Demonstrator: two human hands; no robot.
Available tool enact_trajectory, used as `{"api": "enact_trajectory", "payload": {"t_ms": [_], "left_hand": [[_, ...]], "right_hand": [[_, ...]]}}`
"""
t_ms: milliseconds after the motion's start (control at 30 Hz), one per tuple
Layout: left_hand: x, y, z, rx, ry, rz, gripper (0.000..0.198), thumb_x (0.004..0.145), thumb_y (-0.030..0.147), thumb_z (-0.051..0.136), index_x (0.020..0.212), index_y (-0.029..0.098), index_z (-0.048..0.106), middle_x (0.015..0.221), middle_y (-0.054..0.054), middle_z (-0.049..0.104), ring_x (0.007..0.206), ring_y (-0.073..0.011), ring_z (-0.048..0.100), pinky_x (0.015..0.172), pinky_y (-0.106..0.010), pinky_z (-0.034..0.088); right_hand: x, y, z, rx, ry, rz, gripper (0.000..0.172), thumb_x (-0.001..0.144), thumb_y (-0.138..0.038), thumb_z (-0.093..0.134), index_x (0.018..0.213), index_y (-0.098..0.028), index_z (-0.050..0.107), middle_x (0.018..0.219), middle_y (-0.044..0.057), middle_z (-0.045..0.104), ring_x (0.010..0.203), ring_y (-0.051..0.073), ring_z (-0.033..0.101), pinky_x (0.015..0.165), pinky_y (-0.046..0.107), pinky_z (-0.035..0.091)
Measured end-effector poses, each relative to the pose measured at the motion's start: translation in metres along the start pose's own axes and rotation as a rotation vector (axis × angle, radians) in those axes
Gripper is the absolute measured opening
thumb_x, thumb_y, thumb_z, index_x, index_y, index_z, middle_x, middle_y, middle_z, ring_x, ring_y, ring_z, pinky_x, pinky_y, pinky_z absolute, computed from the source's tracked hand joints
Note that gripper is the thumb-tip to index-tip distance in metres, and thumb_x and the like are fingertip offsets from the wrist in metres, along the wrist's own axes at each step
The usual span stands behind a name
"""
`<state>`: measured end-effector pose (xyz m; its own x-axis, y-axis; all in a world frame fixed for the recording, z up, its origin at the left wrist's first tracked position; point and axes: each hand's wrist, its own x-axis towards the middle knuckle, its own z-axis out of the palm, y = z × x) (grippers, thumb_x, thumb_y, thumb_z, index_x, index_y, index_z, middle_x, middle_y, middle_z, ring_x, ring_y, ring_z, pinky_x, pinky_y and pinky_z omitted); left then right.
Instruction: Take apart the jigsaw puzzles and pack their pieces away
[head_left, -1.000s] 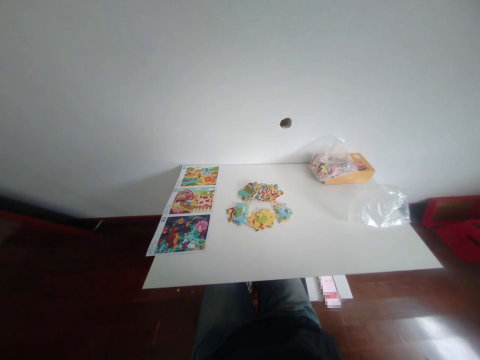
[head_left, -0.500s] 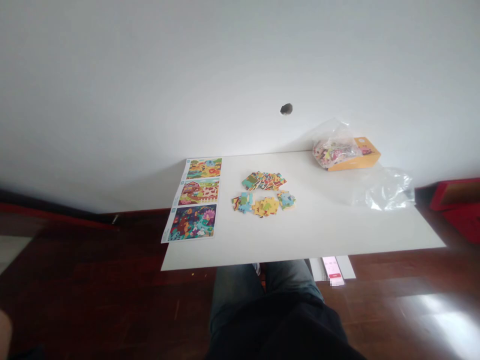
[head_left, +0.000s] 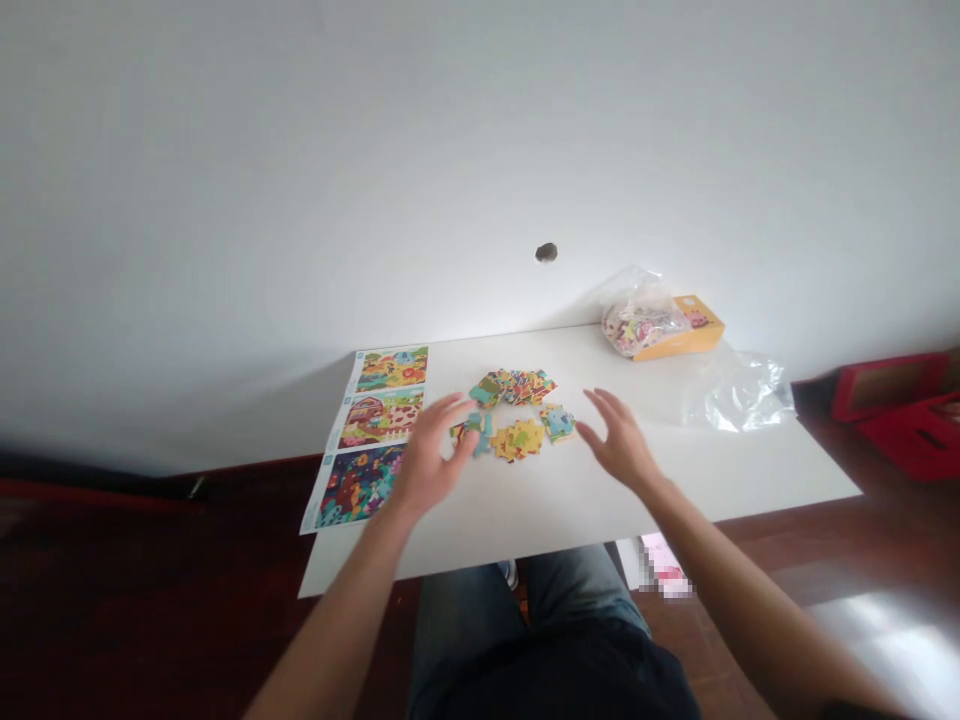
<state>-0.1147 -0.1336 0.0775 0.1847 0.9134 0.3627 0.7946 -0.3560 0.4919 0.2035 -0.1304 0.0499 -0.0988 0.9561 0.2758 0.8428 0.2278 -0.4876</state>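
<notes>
Several jigsaw pieces lie in groups on the white table [head_left: 540, 510]: a mixed heap [head_left: 517, 386] at the back, a yellow group [head_left: 519, 440] in front, a blue group [head_left: 557, 422] on the right and a blue-green group [head_left: 480, 432] on the left. My left hand [head_left: 433, 455] is over the left group, fingers apart, holding nothing, and partly covers it. Just right of the blue group is my right hand [head_left: 616, 440], its fingers spread and nothing in them. A sheet with three pictures [head_left: 375, 420] lies at the table's left edge, partly behind my left hand.
At the back right, a clear bag of pieces [head_left: 641, 322] leans on an orange box [head_left: 697, 330]. A crumpled clear bag [head_left: 746, 392] lies in front of it. The wall [head_left: 450, 180] rises behind the table. Red objects [head_left: 911, 420] stand at the far right.
Both my hands have come into view and over the table, one on each side of the pieces. The camera view has shifted slightly. The groups of pieces look the same.
</notes>
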Motion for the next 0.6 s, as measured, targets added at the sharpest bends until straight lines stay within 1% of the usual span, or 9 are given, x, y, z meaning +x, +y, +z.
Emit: {"api": "enact_trajectory", "payload": {"t_ms": [100,167,267,333,400,467,533,567,600], "left_hand": [[-0.024,-0.004,0.042,0.120,-0.064,-0.025,0.047,0.089,0.034,0.057,0.134,0.023,0.054,0.149,-0.012,0.043,0.140,-0.0332,0.035,0.112,-0.054,0.033],[-0.038,-0.006,0.064,0.190,-0.078,-0.070,0.048,0.090,0.033,0.054,0.137,0.023,0.052,0.154,-0.013,0.036,0.143,-0.0342,0.030,0.112,-0.058,0.031],[-0.046,-0.008,0.081,0.194,-0.045,-0.096,0.046,0.091,0.033,0.052,0.136,0.022,0.052,0.154,-0.012,0.035,0.144,-0.0318,0.029,0.114,-0.056,0.029],[-0.044,-0.007,0.079,0.137,0.002,-0.099,0.045,0.091,0.034,0.052,0.134,0.020,0.053,0.153,-0.012,0.037,0.144,-0.0308,0.028,0.116,-0.054,0.028],[-0.037,-0.001,0.064,0.018,0.090,-0.121,0.045,0.092,0.035,0.052,0.134,0.018,0.052,0.150,-0.013,0.042,0.144,-0.0293,0.030,0.117,-0.050,0.028],[-0.027,0.011,0.033,-0.162,0.209,-0.174,0.048,0.093,0.038,0.051,0.137,0.018,0.047,0.144,-0.014,0.048,0.139,-0.0272,0.039,0.115,-0.047,0.034],[-0.019,0.026,-0.013,-0.350,0.308,-0.209,0.056,0.093,0.045,0.053,0.142,0.022,0.041,0.145,-0.011,0.047,0.136,-0.0260,0.044,0.111,-0.045,0.039],[-0.016,0.034,-0.037,-0.434,0.362,-0.158,0.067,0.089,0.052,0.057,0.144,0.021,0.037,0.146,-0.012,0.046,0.136,-0.0281,0.043,0.111,-0.046,0.039],[-0.016,0.040,-0.061,-0.502,0.423,-0.099,0.083,0.082,0.059,0.064,0.147,0.018,0.032,0.147,-0.013,0.043,0.137,-0.0317,0.041,0.111,-0.050,0.038]], "right_hand": [[-0.013,-0.008,0.033,-0.153,-0.187,0.057,0.060,0.096,-0.050,0.044,0.150,-0.024,0.035,0.158,0.011,0.025,0.146,0.034,0.017,0.115,0.056,0.022],[-0.018,-0.012,0.050,-0.234,-0.265,0.045,0.059,0.098,-0.048,0.038,0.151,-0.024,0.032,0.160,0.008,0.019,0.148,0.033,0.009,0.117,0.058,0.011],[-0.017,-0.013,0.063,-0.252,-0.283,0.010,0.056,0.100,-0.045,0.033,0.152,-0.025,0.030,0.161,0.005,0.018,0.149,0.029,0.008,0.118,0.056,0.009],[-0.012,-0.012,0.065,-0.202,-0.262,0.005,0.055,0.099,-0.044,0.036,0.151,-0.025,0.033,0.160,0.005,0.020,0.149,0.029,0.009,0.119,0.055,0.009],[-0.004,-0.015,0.057,-0.071,-0.205,0.038,0.056,0.097,-0.046,0.040,0.148,-0.022,0.039,0.159,0.008,0.023,0.148,0.030,0.015,0.119,0.054,0.014],[0.003,-0.025,0.031,0.152,-0.103,0.096,0.058,0.096,-0.050,0.043,0.144,-0.019,0.044,0.156,0.013,0.030,0.145,0.030,0.025,0.116,0.051,0.026],[0.010,-0.042,-0.013,0.390,0.026,0.074,0.060,0.094,-0.053,0.048,0.145,-0.023,0.040,0.149,0.012,0.044,0.138,0.028,0.040,0.111,0.049,0.036],[0.011,-0.052,-0.040,0.477,0.091,-0.021,0.064,0.091,-0.055,0.052,0.146,-0.025,0.038,0.147,0.011,0.045,0.137,0.028,0.041,0.111,0.049,0.037],[0.012,-0.062,-0.066,0.532,0.153,-0.107,0.069,0.090,-0.058,0.054,0.148,-0.027,0.035,0.146,0.010,0.046,0.136,0.028,0.042,0.110,0.049,0.038]]}}
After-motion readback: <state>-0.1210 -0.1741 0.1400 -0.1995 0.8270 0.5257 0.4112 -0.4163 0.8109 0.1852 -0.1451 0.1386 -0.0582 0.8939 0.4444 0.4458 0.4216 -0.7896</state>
